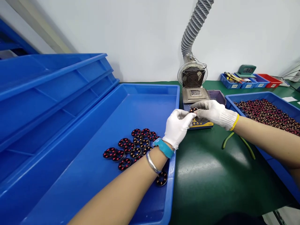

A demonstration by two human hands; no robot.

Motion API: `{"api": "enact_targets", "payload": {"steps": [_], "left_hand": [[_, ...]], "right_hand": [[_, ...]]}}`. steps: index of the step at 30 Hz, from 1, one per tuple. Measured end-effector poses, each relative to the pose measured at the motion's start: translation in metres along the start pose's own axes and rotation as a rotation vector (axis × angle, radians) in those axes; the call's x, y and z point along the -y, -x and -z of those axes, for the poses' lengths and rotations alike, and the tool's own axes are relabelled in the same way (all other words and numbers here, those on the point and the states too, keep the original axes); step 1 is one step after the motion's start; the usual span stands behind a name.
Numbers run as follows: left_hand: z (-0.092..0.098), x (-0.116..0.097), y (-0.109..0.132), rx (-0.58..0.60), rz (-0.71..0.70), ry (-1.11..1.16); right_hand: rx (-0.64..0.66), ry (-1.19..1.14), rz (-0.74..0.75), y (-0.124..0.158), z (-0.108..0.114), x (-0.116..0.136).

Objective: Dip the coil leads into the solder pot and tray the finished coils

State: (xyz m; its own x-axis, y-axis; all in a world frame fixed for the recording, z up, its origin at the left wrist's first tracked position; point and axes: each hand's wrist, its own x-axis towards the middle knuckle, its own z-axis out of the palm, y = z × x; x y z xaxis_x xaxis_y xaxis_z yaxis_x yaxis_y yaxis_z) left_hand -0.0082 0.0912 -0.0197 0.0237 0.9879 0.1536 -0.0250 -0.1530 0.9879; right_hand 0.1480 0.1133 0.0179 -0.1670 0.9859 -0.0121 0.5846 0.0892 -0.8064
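Observation:
My left hand [178, 127], in a white glove, has its thumb and fingers pinched at the near edge of a small motor stator [193, 109]. My right hand [212, 112], gloved in white with a yellow cuff, grips the same stator from the right. Fingers hide much of the part; its dark ring and copper-coloured windings show. Both hands are just in front of a metal bench unit [196, 93] with a fan and a flat top plate. Below my left forearm, several finished-looking ring stators [135, 152] with red and copper windings lie in a large blue tray [175, 162].
Stacked blue trays [58, 90] stand at left. A grey exhaust hose [195, 25] rises above the unit. At right, another blue tray [234, 101] holds many stators. Green tool handles [247, 147] lie on the green table [211, 181]. Small bins [260, 84] line the back.

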Motion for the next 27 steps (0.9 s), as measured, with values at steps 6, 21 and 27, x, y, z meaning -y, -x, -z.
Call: {"api": "enact_targets", "payload": {"steps": [6, 21, 27], "left_hand": [[0.0, -0.001, 0.003, 0.035, 0.012, 0.02], [0.002, 0.009, -0.001, 0.212, 0.031, -0.17], [0.002, 0.015, -0.002, 0.226, 0.002, -0.25]], "right_hand": [[-0.083, 0.095, 0.059, 0.0, 0.0, -0.007], [-0.226, 1.035, 0.341, -0.082, 0.06, 0.017], [-0.119, 1.205, 0.3, -0.097, 0.046, 0.021]]}}
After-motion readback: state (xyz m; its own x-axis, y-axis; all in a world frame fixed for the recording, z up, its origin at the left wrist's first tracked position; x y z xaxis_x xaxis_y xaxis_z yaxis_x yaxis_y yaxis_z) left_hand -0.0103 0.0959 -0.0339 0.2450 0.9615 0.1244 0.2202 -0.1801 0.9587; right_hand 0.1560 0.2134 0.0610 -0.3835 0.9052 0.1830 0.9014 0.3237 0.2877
